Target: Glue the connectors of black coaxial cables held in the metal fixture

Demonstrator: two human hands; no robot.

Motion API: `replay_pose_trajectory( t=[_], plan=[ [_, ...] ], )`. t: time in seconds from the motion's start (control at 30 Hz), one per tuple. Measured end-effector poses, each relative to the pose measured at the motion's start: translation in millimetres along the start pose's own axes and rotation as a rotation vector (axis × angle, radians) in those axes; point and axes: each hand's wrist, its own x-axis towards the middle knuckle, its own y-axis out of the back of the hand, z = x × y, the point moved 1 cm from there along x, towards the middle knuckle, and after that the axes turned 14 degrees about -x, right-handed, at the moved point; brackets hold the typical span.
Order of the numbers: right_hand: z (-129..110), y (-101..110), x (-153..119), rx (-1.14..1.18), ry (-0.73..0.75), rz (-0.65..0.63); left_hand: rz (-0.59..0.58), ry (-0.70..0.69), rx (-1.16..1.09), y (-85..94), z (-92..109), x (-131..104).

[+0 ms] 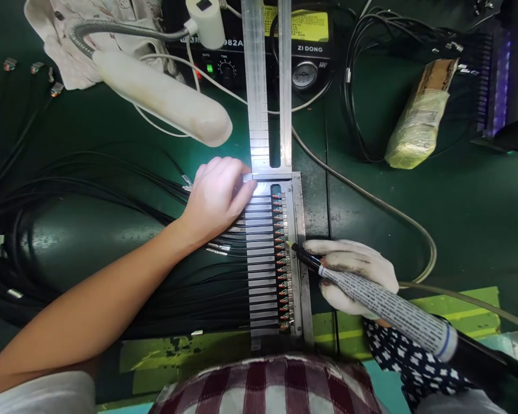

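A slotted metal fixture [259, 287] lies in front of me, holding a row of black cables whose small connector ends [280, 261] line up along its right side. At the fixture's top end is my left hand [213, 192], bare, its thumb and forefinger closed on the metal edge. My right hand [358, 270], in a white glove with stained fingers, grips a thick pen-shaped tool [384, 307] with a printed wrap. The tool's black tip points at the connector row, near its middle; whether it touches is too small to tell.
Beyond the fixture a ruler-like slotted metal bar [258, 86] extends toward a black control box [228, 80] with a gauge. A white lamp [164, 98] hangs at upper left. Cable bundles [82, 190] lie left, a wrapped block [414, 126] right. A pale tube [371, 198] loops across the table.
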Motion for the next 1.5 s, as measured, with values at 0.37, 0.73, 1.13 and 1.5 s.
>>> replay_pose_trajectory(
  t=[0.37, 0.73, 1.13, 1.5],
  plan=[
    [-0.8, -0.3, -1.0, 0.013, 0.009, 0.035, -0.002, 0.013, 0.015, 0.3, 0.7, 0.8],
    [0.5, 1.1, 3.0, 0.003, 0.004, 0.008, 0.000, 0.019, 0.005, 0.5, 1.5, 0.8],
    [-8.3, 8.0, -7.0, -0.046, 0.030, 0.040, 0.005, 0.019, -0.001, 0.8, 3.1, 0.9],
    [-4.6, -0.9, -8.8, -0.020, 0.010, 0.001, 0.008, 0.022, -0.007, 0.1, 2.7, 0.2]
  ],
)
